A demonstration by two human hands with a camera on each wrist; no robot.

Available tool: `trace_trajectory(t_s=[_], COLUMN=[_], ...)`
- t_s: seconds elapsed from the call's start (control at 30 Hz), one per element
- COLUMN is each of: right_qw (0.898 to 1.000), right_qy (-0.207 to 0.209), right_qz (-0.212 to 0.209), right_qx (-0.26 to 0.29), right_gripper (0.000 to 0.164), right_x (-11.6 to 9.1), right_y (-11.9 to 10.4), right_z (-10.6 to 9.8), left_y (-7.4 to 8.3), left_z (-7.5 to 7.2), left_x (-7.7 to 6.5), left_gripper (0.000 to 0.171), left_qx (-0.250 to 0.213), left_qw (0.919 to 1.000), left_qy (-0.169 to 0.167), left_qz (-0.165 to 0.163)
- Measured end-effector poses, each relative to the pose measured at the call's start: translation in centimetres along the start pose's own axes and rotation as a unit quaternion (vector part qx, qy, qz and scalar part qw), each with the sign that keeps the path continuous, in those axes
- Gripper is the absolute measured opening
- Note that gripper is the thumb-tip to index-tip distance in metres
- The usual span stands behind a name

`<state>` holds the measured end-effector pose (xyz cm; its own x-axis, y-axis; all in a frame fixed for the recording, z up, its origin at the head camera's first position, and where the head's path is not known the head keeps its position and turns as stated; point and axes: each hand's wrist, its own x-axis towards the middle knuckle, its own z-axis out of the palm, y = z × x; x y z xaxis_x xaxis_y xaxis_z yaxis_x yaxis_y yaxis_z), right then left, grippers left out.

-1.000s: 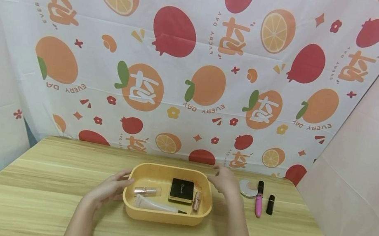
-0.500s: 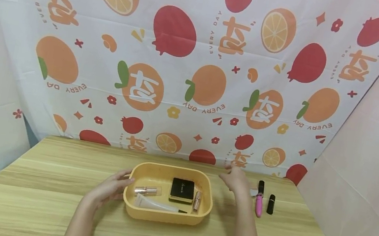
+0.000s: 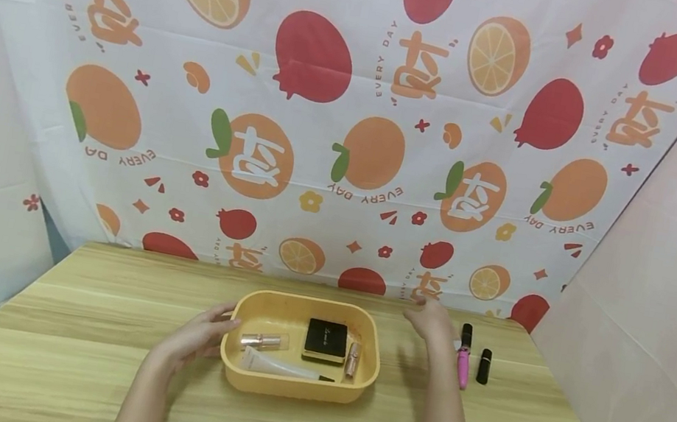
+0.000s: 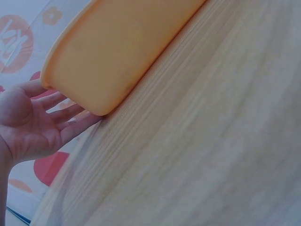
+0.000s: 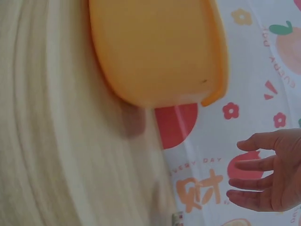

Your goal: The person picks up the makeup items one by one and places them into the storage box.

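Left hand on the yellow bin, right hand free beside it.
I've got the left hand (image 3: 200, 333) at the left end of the yellow bin (image 3: 295, 389), thumb at the rim, fingers straight along the wall, not clenched. Right hand (image 3: 430, 321) is released, off the bin's right end. Bin sits mid-table, holding a black case (image 3: 326, 339), clear-capped tube (image 3: 263, 340), white tube (image 3: 285, 368) and short tube (image 3: 351, 360). Right of my forearm: pink-and-black tube (image 3: 464, 363), black tube (image 3: 484, 366). Forearm blocks most of a pale item (image 3: 457, 344). Printed curtain (image 3: 315, 192) hangs behind.
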<state>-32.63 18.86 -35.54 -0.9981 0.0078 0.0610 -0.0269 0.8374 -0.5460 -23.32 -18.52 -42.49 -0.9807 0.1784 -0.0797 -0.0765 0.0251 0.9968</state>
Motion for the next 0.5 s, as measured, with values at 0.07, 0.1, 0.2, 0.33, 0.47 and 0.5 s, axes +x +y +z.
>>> trace_trajectory(t_s=[0.07,0.1,0.2,0.33,0.47,0.5], right_qw=[1.0,1.0,1.0,1.0,0.999,0.999], right_qy=[-0.001,-0.001,-0.001,-0.005,-0.013,-0.013], right_qz=[0.002,0.004,0.013,0.027,0.033,0.035], right_qx=[0.003,0.003,0.01,0.008,0.002,0.0], right_gripper=[0.047,0.046,0.048,0.05,0.051,0.051], right_x=[0.2,0.3,0.7,1.1,1.4,1.4], right_y=[0.4,0.6,1.3,2.5,3.6,3.9], right_z=[0.2,0.3,0.5,0.7,0.8,0.8], left_y=[0.0,0.0,0.0,0.0,0.0,0.0], left_z=[0.0,0.0,0.1,0.2,0.1,0.1], left_x=[0.0,0.0,0.0,0.0,0.0,0.0], left_gripper=[0.058,0.058,0.058,0.057,0.057,0.057], left_qx=[0.0,-0.001,-0.004,-0.006,-0.004,-0.002], left_qw=[1.0,1.0,1.0,1.0,1.0,1.0], left_qy=[0.001,0.002,0.005,0.005,0.005,0.004], left_qz=[-0.001,-0.001,-0.002,-0.001,0.0,0.0])
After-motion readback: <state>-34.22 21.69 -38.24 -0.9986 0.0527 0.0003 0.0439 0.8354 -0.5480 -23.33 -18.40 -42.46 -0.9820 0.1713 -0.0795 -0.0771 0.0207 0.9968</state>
